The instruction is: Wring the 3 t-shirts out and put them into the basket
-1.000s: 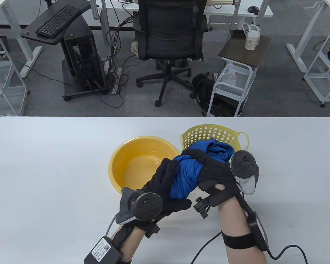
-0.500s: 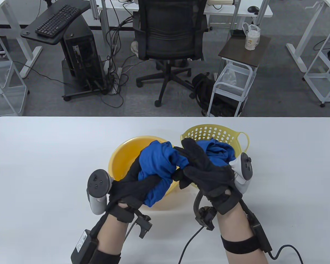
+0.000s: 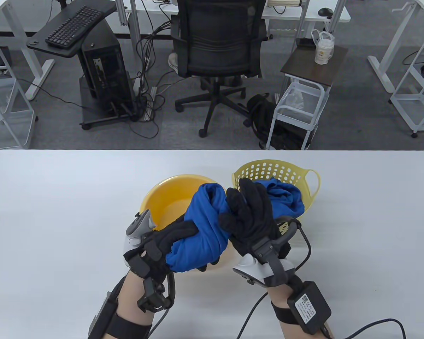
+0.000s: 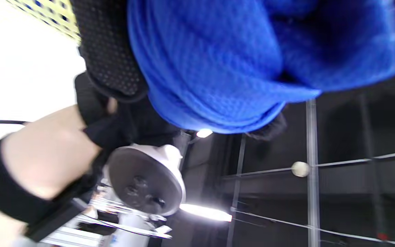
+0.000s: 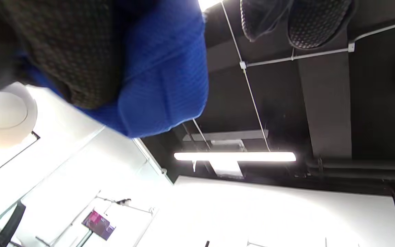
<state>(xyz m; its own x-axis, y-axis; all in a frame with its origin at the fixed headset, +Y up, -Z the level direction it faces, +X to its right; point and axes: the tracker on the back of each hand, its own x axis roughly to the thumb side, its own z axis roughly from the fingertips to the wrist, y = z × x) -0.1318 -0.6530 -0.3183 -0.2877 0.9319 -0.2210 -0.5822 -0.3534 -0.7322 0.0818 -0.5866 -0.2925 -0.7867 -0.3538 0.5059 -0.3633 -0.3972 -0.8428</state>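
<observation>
A blue t-shirt [image 3: 203,229] is twisted into a thick roll above the yellow basin [image 3: 162,197]. My left hand [image 3: 178,238] grips its near end and my right hand [image 3: 245,212] grips its far end. More blue cloth [image 3: 286,199] lies in the pale yellow perforated basket [image 3: 268,171] to the right of the basin. The left wrist view is filled by the blue t-shirt [image 4: 225,61] with the right hand's palm [image 4: 108,48] against it. In the right wrist view the blue t-shirt [image 5: 163,75] is wrapped by a gloved hand [image 5: 63,51], and two fingertips [image 5: 317,24] hang at the top.
Basin and basket stand side by side in the middle of the white table [image 3: 56,212]. Beyond the far table edge are an office chair [image 3: 219,46], a small cart with a cup [image 3: 304,106] and a computer stand [image 3: 102,70].
Both hands have kept hold of the blue t-shirt and turned against each other, twisting it tighter. The right wrist has rolled over, so its tracker now points toward me.
</observation>
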